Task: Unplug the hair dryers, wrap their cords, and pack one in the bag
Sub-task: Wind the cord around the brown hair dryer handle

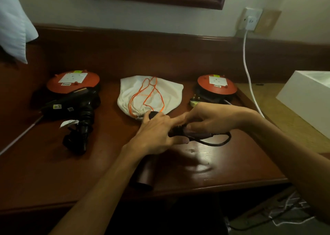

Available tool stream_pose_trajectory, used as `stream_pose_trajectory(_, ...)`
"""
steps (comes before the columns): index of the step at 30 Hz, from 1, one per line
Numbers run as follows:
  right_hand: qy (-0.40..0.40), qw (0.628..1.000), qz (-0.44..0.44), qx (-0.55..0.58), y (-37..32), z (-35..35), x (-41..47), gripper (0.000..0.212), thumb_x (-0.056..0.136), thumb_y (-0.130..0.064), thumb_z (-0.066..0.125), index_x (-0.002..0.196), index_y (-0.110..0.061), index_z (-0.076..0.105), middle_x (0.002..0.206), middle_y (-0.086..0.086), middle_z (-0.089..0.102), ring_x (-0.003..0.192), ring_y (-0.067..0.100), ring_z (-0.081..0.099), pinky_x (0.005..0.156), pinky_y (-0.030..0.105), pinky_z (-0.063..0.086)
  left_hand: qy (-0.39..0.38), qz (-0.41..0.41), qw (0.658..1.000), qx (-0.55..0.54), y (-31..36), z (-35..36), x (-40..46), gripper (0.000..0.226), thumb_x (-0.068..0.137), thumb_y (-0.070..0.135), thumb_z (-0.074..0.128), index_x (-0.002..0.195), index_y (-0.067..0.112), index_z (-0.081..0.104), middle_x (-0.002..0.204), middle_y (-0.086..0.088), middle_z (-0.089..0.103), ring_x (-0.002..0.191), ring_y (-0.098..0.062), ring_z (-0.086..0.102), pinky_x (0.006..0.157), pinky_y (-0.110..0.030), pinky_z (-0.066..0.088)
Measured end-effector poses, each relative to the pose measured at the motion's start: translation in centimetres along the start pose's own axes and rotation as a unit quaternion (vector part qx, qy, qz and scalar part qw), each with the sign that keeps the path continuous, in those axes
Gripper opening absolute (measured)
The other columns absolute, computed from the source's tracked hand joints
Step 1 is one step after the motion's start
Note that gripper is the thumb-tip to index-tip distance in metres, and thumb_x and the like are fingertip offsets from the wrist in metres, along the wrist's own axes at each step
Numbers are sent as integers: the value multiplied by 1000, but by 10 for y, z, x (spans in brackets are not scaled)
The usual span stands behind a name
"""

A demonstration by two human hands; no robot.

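Hair dryer [145, 174], matte maroon and tubular, lies mid-frame on the glossy wooden tabletop [223, 165]; left grip [157, 133] and right grip [210, 117] clasp its corded handle near the front edge.

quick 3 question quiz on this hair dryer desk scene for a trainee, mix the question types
1. True or false: the white bag lies between the two red reels.
2. Which hand grips the cord wrapped on the dryer handle: A left, B right, C both?
3. Fill in: the black hair dryer lies in front of the ____ reel.

Key: 1 true. 2 C, left hand and right hand. 3 left.
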State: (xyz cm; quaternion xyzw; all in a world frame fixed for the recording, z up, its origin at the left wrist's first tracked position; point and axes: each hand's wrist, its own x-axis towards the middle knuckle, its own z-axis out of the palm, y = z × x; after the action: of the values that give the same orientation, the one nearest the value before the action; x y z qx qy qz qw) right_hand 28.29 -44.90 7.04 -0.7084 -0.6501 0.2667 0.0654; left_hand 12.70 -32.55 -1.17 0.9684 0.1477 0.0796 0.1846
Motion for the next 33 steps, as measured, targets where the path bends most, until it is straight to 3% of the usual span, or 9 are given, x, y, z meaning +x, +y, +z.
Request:
stream_pose_trajectory(2,3,1000,2,-5,-6,8,-7,21,101,-20,54,92,-14,73,69,8,64,55,16,53,55,33,43,6,4,1000,-3,-2,2,0,50,90,72,50,138,62,40,93,13,51,106,-8,39,120,-63,8)
stream_pose_trajectory(5,43,999,16,-3,-13,18,-21,23,104,-18,52,91,-15,72,64,-4,62,51,3,54,50,17,42,31,-3,999,-36,-5,3,-2,44,89,70,55,132,60,53,91,15,51,103,-3,37,120,-61,9)
stream_pose_trajectory(9,123,991,42,-6,-20,37,-41,23,104,-24,51,89,-26,69,67,-10,65,58,7,61,51,23,48,84,4,993,-87,-11,4,-5,40,87,65,64,126,59,60,96,19,61,98,5,42,117,-56,17)
stream_pose_trajectory(13,196,979,48,-36,-24,79,-51,22,104,-21,46,122,-27,56,99,-5,66,78,13,62,71,35,53,100,13,988,-117,-11,3,-4,40,85,59,68,125,53,65,100,20,68,94,3,46,111,-53,28)
stream_pose_trajectory(16,240,970,49,13,-19,102,-50,49,104,-20,47,151,-32,37,132,-11,58,106,4,59,82,9,40,101,17,964,-245,-24,1,-4,39,84,52,74,122,46,70,103,10,75,96,-10,69,94,-53,53)
stream_pose_trajectory(19,273,959,19,69,-12,115,-39,48,104,-11,46,144,-36,39,115,-15,58,90,-9,56,73,5,42,99,9,937,-334,-31,-3,-9,39,84,41,81,122,40,72,106,-2,76,91,-19,76,84,-48,62)
stream_pose_trajectory(25,382,923,-27,34,9,136,-17,43,100,-16,39,139,-34,40,88,1,65,74,14,61,64,35,51,130,-29,920,-368,-29,-4,-11,57,69,54,88,121,35,74,88,-2,76,81,-20,77,83,-48,63)
stream_pose_trajectory(30,378,925,-30,25,31,143,-18,43,102,-9,45,143,-23,49,83,1,66,72,15,61,65,34,51,115,-23,935,-334,-21,-1,-7,56,67,62,85,117,40,74,86,2,78,78,-16,77,85,-51,61)
stream_pose_trajectory(33,310,939,4,146,44,129,-23,19,104,-20,53,114,-22,68,76,2,72,56,19,64,58,38,54,129,-18,927,-351,-22,-2,-10,52,68,53,89,116,36,76,88,1,77,81,-17,76,81,-48,63)
